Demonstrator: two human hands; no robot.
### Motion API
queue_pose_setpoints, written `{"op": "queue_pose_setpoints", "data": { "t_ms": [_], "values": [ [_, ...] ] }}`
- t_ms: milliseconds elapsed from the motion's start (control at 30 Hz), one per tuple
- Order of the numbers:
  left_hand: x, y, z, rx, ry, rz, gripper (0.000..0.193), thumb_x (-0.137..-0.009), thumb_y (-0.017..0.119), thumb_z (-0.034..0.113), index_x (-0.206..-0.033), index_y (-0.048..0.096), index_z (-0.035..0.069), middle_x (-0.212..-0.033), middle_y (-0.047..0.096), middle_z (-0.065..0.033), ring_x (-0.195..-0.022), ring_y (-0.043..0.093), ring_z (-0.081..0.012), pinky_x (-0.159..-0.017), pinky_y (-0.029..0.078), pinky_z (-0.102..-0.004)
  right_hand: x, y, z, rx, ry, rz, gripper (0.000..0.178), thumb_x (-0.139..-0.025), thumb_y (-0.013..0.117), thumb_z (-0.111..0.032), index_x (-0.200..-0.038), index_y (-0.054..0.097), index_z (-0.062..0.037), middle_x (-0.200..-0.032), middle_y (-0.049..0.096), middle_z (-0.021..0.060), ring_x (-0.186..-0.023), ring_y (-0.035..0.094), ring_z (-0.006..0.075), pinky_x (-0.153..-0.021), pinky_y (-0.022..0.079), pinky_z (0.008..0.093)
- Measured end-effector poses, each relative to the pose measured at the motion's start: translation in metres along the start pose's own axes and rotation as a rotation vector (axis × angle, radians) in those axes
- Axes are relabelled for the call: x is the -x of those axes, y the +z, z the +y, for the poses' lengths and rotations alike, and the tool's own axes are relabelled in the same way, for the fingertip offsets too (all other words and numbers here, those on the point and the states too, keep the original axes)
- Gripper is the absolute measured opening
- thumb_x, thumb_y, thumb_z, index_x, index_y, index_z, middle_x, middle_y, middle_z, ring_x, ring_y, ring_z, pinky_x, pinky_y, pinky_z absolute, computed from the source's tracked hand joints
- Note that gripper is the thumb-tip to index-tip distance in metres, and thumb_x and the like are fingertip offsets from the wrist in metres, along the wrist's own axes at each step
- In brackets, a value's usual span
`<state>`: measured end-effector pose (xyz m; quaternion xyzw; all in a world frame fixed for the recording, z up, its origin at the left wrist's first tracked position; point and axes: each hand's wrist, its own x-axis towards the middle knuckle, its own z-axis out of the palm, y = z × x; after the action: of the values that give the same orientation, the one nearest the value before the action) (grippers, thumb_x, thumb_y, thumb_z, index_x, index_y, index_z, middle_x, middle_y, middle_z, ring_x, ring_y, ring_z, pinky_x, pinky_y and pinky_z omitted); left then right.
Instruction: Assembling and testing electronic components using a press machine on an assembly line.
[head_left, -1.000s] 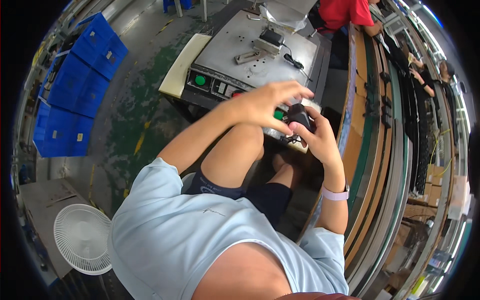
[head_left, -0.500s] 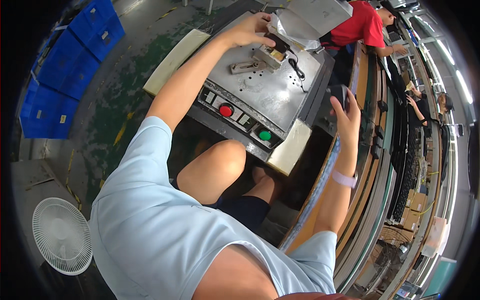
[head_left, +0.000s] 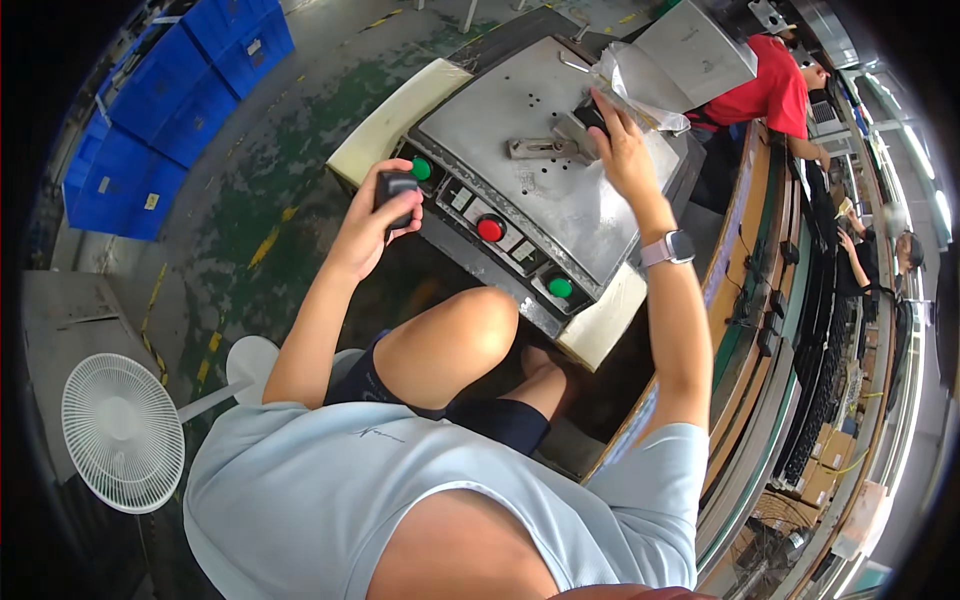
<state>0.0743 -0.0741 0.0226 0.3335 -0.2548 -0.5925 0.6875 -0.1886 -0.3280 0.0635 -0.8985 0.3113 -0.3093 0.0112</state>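
Observation:
My left hand [head_left: 372,222] is closed round a black block [head_left: 397,190], which looks like a power adapter, just off the front left corner of the metal machine [head_left: 470,125]. A green button [head_left: 421,168] sits right beside it. My right hand [head_left: 630,160] reaches over the machine top, its fingers on another black block [head_left: 591,114] at the small metal fixture [head_left: 572,137]. That second block is partly hidden by the fingers. A metal clamp arm [head_left: 540,149] extends left from the fixture.
The front panel carries a red button [head_left: 491,229] and another green button [head_left: 559,287]. A clear plastic bag [head_left: 640,85] lies by a grey box [head_left: 690,50]. A conveyor [head_left: 752,240] with black adapters runs at right; a person in red [head_left: 765,85] works beyond. Blue bins [head_left: 170,110] and a white fan [head_left: 123,432] are left.
My left hand has left the fixture and come down to the machine's front left corner with a black block. My right hand has moved from beside the conveyor up to the fixture with another.

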Motion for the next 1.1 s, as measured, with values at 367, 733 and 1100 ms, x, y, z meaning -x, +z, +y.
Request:
{"op": "queue_pose_setpoints", "data": {
  "t_ms": [367,733,1100],
  "values": [
    [-0.039,-0.025,-0.048,-1.012,0.462,0.084,0.041,-0.081,0.066,0.003,-0.119,0.051,0.007,-0.102,0.064,-0.0078,-0.085,0.060,-0.0228,-0.080,0.048,-0.0332,-0.006,-0.031,0.000,0.284,0.140,-0.560,0.081,-0.088,0.065,-0.034,-0.155,0.021,-0.0204,-0.151,0.032,0.0218,-0.130,0.043,0.0434,-0.105,0.039,0.0472],
    [-0.049,0.044,-0.022,-0.799,0.377,-0.163,0.040,-0.085,0.064,0.007,-0.123,0.050,0.007,-0.114,0.063,-0.0061,-0.102,0.059,-0.0241,-0.091,0.044,-0.0333,0.136,-0.064,-0.128,0.584,0.216,-0.479,0.104,-0.067,0.085,-0.037,-0.151,0.029,-0.0099,-0.152,0.030,0.0214,-0.137,0.035,0.0398,-0.109,0.035,0.0496],
    [0.005,0.136,-0.020,-0.832,0.152,-0.773,0.048,-0.097,0.049,0.026,-0.138,0.044,0.002,-0.135,0.053,-0.0122,-0.121,0.051,-0.0254,-0.101,0.038,-0.0353,0.171,-0.269,-0.133,-0.447,0.823,0.353,0.032,-0.088,0.066,-0.016,-0.118,0.060,-0.0047,-0.085,0.064,0.0029,-0.069,0.056,0.0084,-0.057,0.042,0.0177]
  ]
}}
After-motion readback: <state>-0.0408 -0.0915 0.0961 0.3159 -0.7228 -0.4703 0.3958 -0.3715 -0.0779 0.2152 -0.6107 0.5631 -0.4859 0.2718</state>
